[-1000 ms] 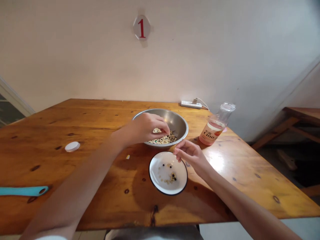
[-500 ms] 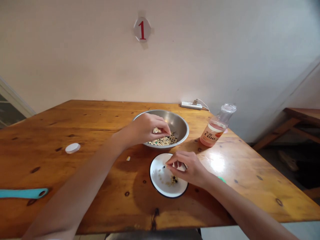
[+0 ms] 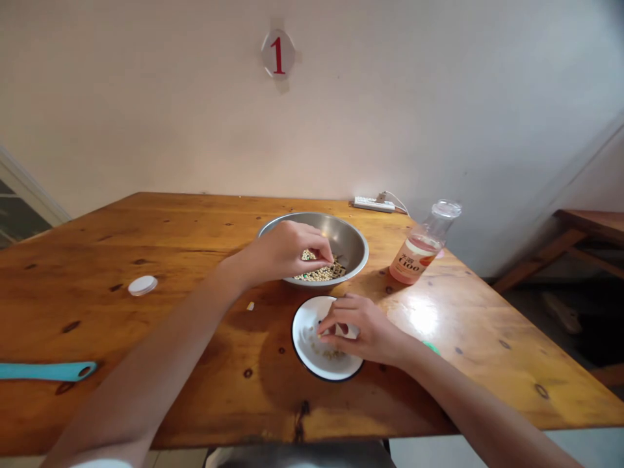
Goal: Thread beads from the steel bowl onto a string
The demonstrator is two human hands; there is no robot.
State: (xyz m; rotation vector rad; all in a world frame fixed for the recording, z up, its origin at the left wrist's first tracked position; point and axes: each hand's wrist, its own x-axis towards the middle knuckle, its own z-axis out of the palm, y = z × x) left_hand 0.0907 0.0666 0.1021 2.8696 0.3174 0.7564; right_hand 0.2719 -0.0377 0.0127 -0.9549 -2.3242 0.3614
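Observation:
A steel bowl point(image 3: 351, 242) holding mixed pale, dark and green beans sits mid-table. My left hand point(image 3: 285, 250) reaches into it, fingertips pinched among the beans; what they hold is too small to see. Just in front stands a small white dish point(image 3: 305, 325) with a dark rim and a few pale and black beans. My right hand point(image 3: 355, 328) rests over the dish's right side, fingers curled and pinched down onto the beans inside.
A tilted bottle point(image 3: 420, 246) of pink liquid stands right of the bowl. A white lid point(image 3: 142, 285) lies at the left, and a teal strip point(image 3: 46, 371) lies near the left edge. A power strip point(image 3: 373, 204) sits by the wall. The wooden table point(image 3: 146, 260) ends close in front.
My right hand moved from the dish's far right rim down over the dish and now pinches at the beans in it. My left hand stayed in the steel bowl.

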